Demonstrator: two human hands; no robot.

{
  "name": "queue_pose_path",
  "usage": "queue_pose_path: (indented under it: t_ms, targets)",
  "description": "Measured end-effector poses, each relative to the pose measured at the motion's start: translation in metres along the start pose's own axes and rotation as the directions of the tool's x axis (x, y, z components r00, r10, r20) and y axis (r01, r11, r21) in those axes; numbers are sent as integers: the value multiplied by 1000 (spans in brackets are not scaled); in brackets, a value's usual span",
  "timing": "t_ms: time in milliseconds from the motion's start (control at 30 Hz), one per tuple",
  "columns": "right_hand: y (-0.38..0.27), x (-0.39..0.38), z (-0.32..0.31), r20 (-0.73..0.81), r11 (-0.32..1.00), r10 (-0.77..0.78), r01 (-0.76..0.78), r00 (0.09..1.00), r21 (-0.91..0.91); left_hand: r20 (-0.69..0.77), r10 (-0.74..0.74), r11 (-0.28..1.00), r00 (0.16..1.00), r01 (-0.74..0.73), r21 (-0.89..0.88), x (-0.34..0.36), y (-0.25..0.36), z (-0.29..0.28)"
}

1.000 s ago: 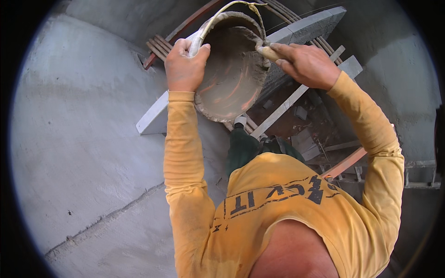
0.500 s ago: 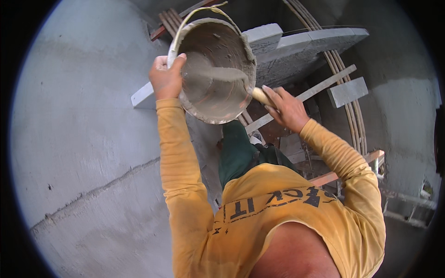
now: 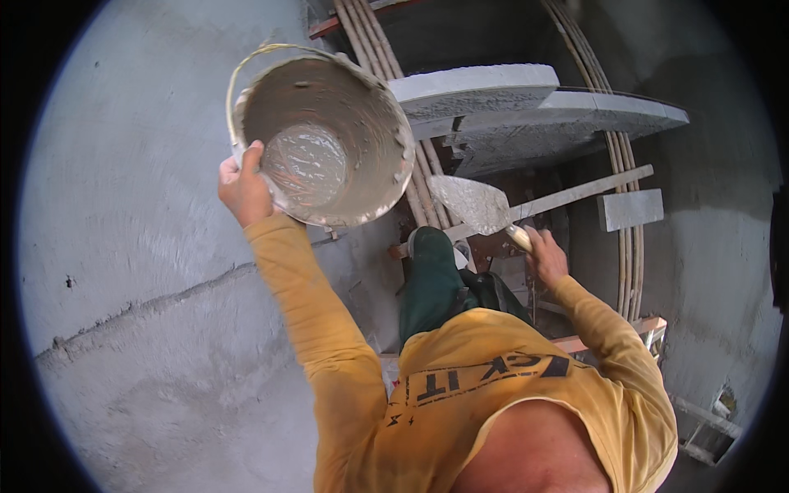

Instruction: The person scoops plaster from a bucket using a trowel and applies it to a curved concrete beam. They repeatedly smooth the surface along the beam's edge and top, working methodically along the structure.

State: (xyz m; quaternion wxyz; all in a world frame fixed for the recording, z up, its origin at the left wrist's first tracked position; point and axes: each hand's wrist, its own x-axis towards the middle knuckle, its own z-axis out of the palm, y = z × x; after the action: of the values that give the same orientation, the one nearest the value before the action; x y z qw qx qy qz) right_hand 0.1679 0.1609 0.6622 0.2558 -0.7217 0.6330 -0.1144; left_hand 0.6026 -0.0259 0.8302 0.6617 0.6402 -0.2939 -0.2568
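Just beyond the left hand [image 3: 245, 189], which grips only one side of it, a round, mortar-caked grey bucket [image 3: 370, 131] is tilted and could twist loose. The right hand [image 3: 549, 259] clasps a wooden-handled metal trowel [image 3: 491, 212] that could shed wet grey mortar [image 3: 464, 197] if tipped.

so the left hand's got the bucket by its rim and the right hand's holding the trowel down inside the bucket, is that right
Not quite: the head view shows the trowel outside the bucket, to the right of it and apart from it. The left hand does hold the bucket by its rim, and the right hand does hold the trowel.
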Motion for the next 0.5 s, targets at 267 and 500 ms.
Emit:
queue_pose_path:
  t_ms: [267,500]
  targets:
    - [-87,81,-67,379,670,-126,-203,917,714,-59,50,997,997,-53,-49,20,-3,-31]
    - [-74,141,-43,667,677,-24,-478,745,559,-65,159,986,985,-162,-46,26,0,-51]
